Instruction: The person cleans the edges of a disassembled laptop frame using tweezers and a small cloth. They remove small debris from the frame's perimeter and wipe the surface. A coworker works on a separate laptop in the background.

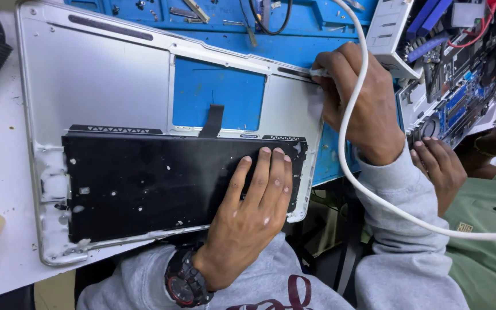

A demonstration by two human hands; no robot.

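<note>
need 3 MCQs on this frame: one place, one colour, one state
1. Where does the left hand rest?
A. on the black keyboard panel
B. on the blue mat
C. on the white cable

2. What colour shows through the case cutout?
A. red
B. blue
C. yellow

3. How is the right hand placed?
A. flat and open on the table
B. closed on a small white tool at the case edge
C. raised off everything

Key: 1 A, fingers lie flat on the panel. 2 B, the mat shows through. 3 B, fingers curl around the tool.
</note>
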